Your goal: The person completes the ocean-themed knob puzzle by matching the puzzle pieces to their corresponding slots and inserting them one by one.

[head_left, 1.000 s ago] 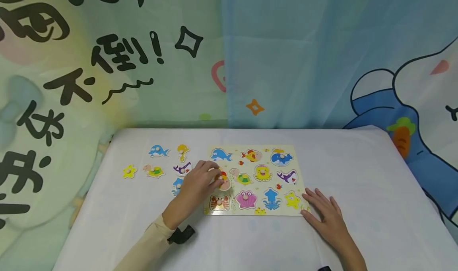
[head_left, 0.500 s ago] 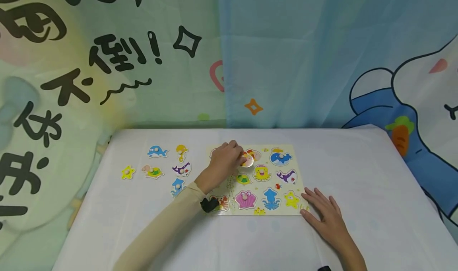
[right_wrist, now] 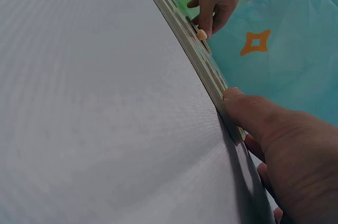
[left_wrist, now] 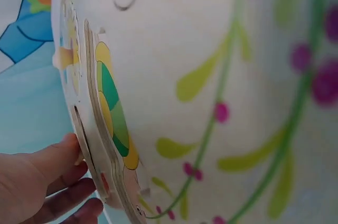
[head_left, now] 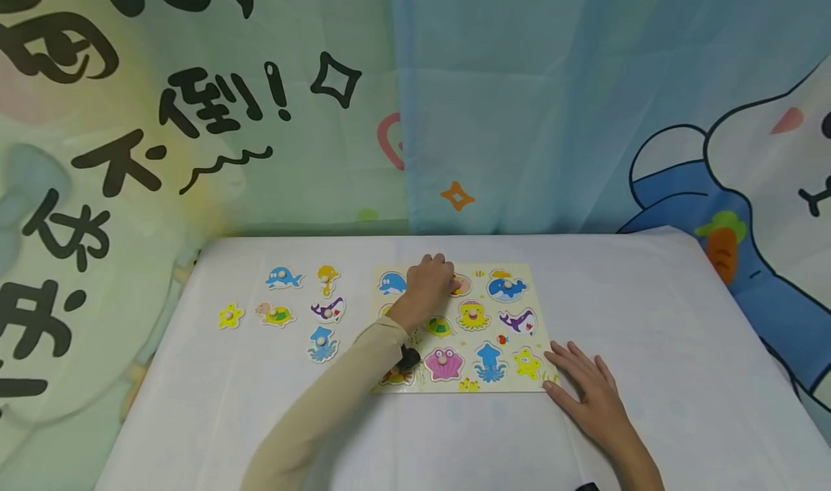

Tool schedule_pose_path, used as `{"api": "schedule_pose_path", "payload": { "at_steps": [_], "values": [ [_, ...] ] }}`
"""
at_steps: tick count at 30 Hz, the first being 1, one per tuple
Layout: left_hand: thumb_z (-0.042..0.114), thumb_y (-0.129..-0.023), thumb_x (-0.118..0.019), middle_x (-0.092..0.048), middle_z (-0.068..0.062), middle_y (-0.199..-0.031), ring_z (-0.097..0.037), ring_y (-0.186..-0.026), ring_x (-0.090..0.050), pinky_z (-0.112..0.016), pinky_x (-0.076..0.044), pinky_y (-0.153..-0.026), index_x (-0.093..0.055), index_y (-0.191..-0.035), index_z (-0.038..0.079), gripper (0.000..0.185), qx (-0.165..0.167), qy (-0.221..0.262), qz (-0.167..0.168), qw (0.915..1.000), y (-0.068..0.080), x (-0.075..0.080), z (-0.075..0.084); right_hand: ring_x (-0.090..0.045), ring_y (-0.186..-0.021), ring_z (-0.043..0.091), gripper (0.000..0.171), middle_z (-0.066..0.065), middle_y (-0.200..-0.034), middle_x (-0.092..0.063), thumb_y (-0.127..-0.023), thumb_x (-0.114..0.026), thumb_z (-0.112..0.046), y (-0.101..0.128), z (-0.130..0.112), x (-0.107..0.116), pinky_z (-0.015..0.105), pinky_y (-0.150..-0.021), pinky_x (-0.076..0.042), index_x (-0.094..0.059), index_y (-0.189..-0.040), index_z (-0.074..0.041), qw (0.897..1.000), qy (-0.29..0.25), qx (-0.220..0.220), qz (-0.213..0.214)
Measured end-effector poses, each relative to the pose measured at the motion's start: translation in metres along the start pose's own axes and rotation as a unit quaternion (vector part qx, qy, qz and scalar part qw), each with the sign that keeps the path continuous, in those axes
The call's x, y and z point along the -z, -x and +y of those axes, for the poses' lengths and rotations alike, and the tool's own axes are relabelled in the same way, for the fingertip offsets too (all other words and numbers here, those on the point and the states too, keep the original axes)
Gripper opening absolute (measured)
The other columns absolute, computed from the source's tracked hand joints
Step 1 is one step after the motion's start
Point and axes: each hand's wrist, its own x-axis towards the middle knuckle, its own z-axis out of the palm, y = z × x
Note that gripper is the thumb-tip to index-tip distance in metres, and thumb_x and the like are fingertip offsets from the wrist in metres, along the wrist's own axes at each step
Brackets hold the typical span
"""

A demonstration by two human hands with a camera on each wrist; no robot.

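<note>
At the centre of the head view, on the white table (head_left: pixel 649 311), lies the puzzle board (head_left: pixel 542 329), and my left hand (head_left: pixel 428 285) is reaching over its upper row. My fingers are curled down around the fish piece (head_left: pixel 462 285), which sits in the top row of the board, between the blue dolphin (head_left: pixel 392 283) to its left and the blue whale (head_left: pixel 507 288) to its right. Only the right edge of the fish piece shows past my knuckles; the rest is under my hand. In the right wrist view, near the top of the frame, my left fingertips (right_wrist: pixel 205 27) pinch the small wooden knob (right_wrist: pixel 202 35) that stands up from the board, so the hold is on the knob, with the piece low against the board. Whether it is fully seated in its recess I cannot tell.

My right hand (head_left: pixel 587 394) lies flat at the lower right corner of the board, fingers spread and relaxed, holding nothing; the thumb (right_wrist: pixel 248 110) touches the board's edge in the right wrist view.

Left of the board, apart from both hands, loose pieces lie on the table: a small whale (head_left: pixel 283 278), a seahorse (head_left: pixel 327 277), a yellow starfish (head_left: pixel 230 316), a turtle (head_left: pixel 275 313), a purple shark (head_left: pixel 327 308) and a blue octopus (head_left: pixel 322 343).
</note>
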Motion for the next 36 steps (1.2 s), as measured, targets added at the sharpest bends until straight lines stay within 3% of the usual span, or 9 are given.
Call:
{"api": "schedule_pose_path", "payload": {
  "at_steps": [8, 15, 25, 36],
  "values": [
    [0.037, -0.092, -0.063, -0.056, -0.001, -0.09, -0.016, -0.079, -0.047, -0.027, -0.039, -0.06, -0.069, -0.101, 0.012, 0.028, 0.013, 0.026, 0.003, 0.9996, -0.0013, -0.0034, 0.0005, -0.03, -0.141, 0.042, 0.049, 0.019, -0.145, -0.049, -0.09, -0.066, -0.034, 0.0008, -0.0002, 0.0004, 0.06, -0.119, 0.001, -0.057, -0.132, -0.01, 1.0, -0.001, 0.003, 0.0],
    [0.042, -0.094, -0.058, -0.052, -0.002, -0.092, -0.016, -0.083, -0.045, -0.025, -0.039, -0.057, -0.064, -0.106, 0.009, 0.035, 0.019, 0.003, -0.014, 0.9997, -0.0008, -0.0059, 0.0049, -0.029, -0.141, 0.043, 0.049, 0.019, -0.145, -0.048, -0.09, -0.066, -0.035, 0.0002, 0.0002, 0.0004, 0.061, -0.118, 0.001, -0.057, -0.131, -0.01, 1.0, -0.004, -0.004, -0.006],
    [0.047, -0.094, -0.058, -0.049, -0.002, -0.092, -0.015, -0.086, -0.045, -0.025, -0.037, -0.058, -0.062, -0.1, 0.011, 0.037, 0.025, 0.0, -0.028, 0.9993, 0.0004, -0.0037, 0.0072, -0.029, -0.142, 0.041, 0.049, 0.018, -0.145, -0.049, -0.09, -0.066, -0.037, 0.0008, -0.0001, -0.0002, 0.06, -0.119, 0.002, -0.058, -0.131, -0.011, 1.0, 0.002, -0.002, -0.002],
    [0.049, -0.092, -0.059, -0.05, -0.001, -0.096, -0.015, -0.089, -0.045, -0.023, -0.039, -0.058, -0.062, -0.111, 0.011, 0.043, 0.025, -0.03, -0.042, 0.9984, 0.001, -0.0029, 0.009, -0.029, -0.142, 0.04, 0.048, 0.018, -0.145, -0.05, -0.089, -0.067, -0.034, 0.0012, 0.0019, -0.0016, 0.059, -0.119, 0.001, -0.058, -0.131, -0.011, 1.0, -0.003, 0.003, 0.004]
  ]
}}
